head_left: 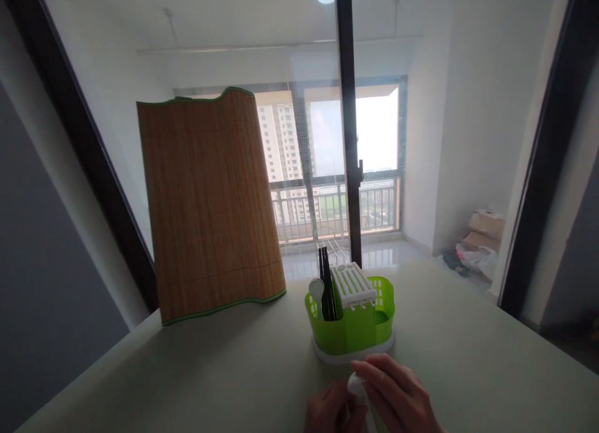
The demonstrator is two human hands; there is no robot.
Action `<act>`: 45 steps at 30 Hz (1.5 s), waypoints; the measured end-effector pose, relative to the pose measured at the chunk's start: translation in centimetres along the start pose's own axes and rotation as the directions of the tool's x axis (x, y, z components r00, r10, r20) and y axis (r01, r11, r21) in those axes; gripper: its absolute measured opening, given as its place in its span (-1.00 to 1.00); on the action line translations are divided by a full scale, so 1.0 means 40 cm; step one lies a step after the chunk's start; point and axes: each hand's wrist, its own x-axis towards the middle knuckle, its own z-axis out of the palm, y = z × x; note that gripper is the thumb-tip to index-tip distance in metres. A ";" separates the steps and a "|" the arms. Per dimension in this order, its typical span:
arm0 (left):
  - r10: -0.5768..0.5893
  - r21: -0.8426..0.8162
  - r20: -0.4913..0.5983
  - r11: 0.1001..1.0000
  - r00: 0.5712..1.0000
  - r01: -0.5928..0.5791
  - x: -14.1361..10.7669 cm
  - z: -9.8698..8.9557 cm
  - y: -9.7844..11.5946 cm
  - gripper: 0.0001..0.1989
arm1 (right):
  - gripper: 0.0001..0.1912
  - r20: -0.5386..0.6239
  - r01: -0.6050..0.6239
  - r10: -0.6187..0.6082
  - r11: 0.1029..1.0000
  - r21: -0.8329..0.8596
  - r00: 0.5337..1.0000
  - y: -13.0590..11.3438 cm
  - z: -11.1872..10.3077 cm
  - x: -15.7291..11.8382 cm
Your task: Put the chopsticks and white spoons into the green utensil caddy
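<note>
Both my hands meet at the bottom edge of the view, just in front of a green plastic cutlery holder (355, 330). My left hand (327, 411) and my right hand (397, 395) together grip a small white object (356, 384); most of it is hidden by my fingers, so I cannot tell what it is. The holder stands on a white base and carries a white slotted insert (352, 284), black chopsticks (326, 283) and a white spoon (316, 289).
A bamboo mat with green trim (210, 202) stands upright on the pale table (187, 370) at the back left. Behind the table is a glass sliding door with a dark frame (349, 140). Boxes and bags (480, 239) lie on the balcony floor.
</note>
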 end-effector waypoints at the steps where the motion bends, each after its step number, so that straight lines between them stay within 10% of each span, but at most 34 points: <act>1: 0.015 0.006 -0.009 1.000 1.000 -0.015 0.014 -0.010 0.012 -0.64 | -0.73 0.003 -0.007 0.007 1.000 0.010 1.000 0.000 0.000 -0.001; 11: 0.189 0.205 -0.008 0.961 0.982 -0.184 0.145 -0.146 0.106 -0.90 | -0.72 0.027 0.042 -0.042 0.999 0.020 0.999 0.013 -0.009 -0.013; 18: 0.158 0.377 -0.450 0.926 0.879 0.027 0.368 -0.266 0.078 -0.89 | -0.65 0.094 0.013 -0.014 1.000 0.014 0.995 0.050 -0.011 -0.047; 30: -0.173 0.458 -0.156 0.860 0.973 0.226 0.354 -0.163 -0.105 -0.70 | -0.74 0.190 0.072 -0.076 0.997 0.029 0.979 0.038 0.022 -0.044; 45: -0.330 0.518 -0.129 0.782 0.935 0.347 0.359 -0.173 -0.118 -0.55 | -0.75 0.224 0.069 -0.072 0.997 0.020 0.972 0.041 0.034 -0.050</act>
